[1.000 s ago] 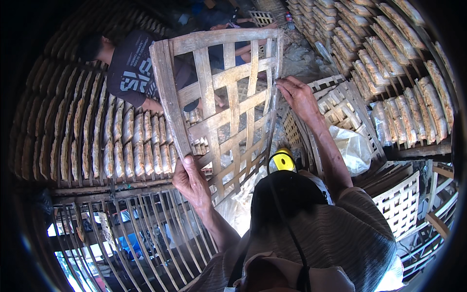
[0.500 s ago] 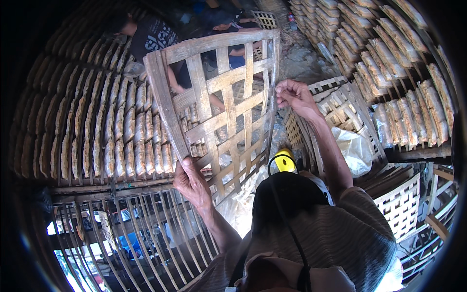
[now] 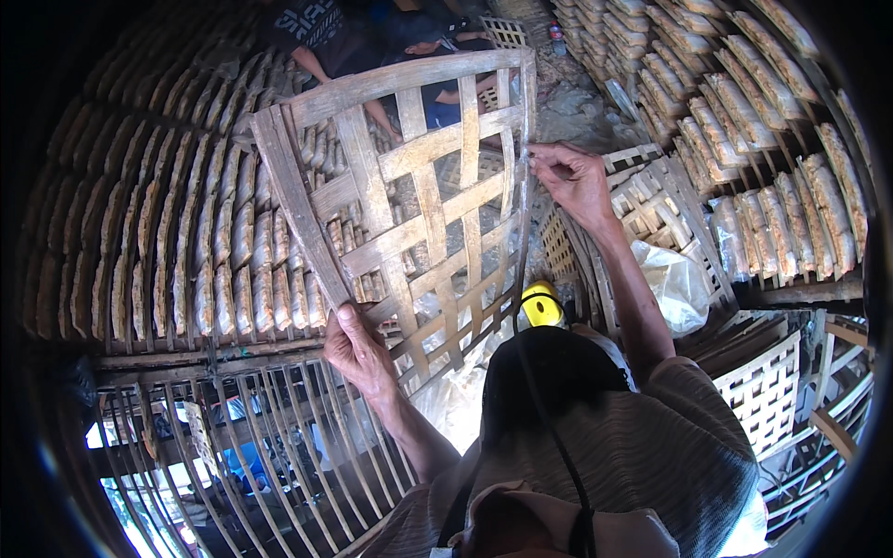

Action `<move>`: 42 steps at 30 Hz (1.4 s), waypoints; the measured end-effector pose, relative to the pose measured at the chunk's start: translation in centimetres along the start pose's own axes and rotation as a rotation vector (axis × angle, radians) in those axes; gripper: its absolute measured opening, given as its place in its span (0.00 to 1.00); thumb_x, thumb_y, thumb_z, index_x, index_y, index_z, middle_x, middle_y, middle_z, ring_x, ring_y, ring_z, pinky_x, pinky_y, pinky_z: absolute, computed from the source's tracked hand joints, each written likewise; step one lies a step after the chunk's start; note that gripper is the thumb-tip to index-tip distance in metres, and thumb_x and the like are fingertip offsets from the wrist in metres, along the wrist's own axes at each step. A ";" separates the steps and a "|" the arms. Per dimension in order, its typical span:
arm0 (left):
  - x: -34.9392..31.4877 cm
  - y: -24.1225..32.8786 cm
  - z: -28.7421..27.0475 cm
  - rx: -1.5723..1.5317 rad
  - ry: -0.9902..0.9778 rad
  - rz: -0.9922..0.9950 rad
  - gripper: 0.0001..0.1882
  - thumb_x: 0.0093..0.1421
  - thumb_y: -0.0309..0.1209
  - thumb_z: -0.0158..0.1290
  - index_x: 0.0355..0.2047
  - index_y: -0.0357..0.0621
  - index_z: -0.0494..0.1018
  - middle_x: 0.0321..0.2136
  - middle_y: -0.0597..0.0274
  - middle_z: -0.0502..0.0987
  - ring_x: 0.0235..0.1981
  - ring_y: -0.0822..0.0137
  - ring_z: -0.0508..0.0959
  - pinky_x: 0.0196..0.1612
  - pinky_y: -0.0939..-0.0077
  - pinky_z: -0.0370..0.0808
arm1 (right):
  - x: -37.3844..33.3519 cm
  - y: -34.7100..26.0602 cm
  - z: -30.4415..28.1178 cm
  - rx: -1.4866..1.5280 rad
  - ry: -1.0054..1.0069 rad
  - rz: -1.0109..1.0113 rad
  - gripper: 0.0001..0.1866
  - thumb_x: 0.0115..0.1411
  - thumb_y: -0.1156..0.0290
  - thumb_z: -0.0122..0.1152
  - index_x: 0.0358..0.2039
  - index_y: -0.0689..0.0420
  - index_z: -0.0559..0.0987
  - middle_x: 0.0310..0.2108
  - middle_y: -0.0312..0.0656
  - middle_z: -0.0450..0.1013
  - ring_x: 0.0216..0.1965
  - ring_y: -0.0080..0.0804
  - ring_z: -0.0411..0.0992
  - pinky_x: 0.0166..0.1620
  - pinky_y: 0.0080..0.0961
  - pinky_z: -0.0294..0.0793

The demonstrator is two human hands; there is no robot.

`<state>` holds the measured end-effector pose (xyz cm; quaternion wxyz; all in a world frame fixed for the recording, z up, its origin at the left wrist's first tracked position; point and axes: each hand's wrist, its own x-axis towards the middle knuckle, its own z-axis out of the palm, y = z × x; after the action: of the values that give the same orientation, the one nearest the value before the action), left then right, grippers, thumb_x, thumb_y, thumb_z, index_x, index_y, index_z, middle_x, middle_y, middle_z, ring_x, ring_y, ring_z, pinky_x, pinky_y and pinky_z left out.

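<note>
In front of me stands a woven bamboo lattice panel (image 3: 423, 191), its wide open weave set in a wooden rim. My left hand (image 3: 358, 349) grips the rim's lower left corner, thumb on the near face. At the right rim, my right hand (image 3: 575, 177) is raised with its fingers pinched together, the tips at the rim. What it pinches, if anything, is too small to make out. A yellow rounded object (image 3: 541, 305) shows below the panel, partly hidden behind my dark-covered head.
Racks of rows of pale filled slabs (image 3: 228, 279) rise on the left, with more slabs (image 3: 781, 232) on the right. Other woven panels (image 3: 651, 214) lean by my right arm near a clear plastic bag (image 3: 672, 288). Another person (image 3: 316, 28) sits beyond. Bamboo slats (image 3: 270, 446) run lower left.
The panel's left side has swung a little left and its top away from me, my left hand moving with it. My right hand has risen slightly, fingertips now at the rim. The other person has shifted.
</note>
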<state>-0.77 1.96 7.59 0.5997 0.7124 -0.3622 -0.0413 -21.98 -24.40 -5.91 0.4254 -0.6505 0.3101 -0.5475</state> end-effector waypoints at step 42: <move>0.2 -1.7 -1.2 0.040 0.059 -0.031 0.27 0.78 0.50 0.50 0.24 0.49 0.68 0.15 0.80 0.58 0.15 0.86 0.54 0.17 0.81 0.47 | -1.2 4.7 -1.0 0.251 -0.150 0.340 0.02 0.63 0.83 0.71 0.36 0.65 0.85 0.32 0.40 0.83 0.36 0.20 0.80 0.42 0.21 0.85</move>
<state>0.79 2.88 6.53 0.5949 0.7308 -0.3341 -0.0222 -22.91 -25.67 -10.56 0.6112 -0.5695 0.3121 -0.4524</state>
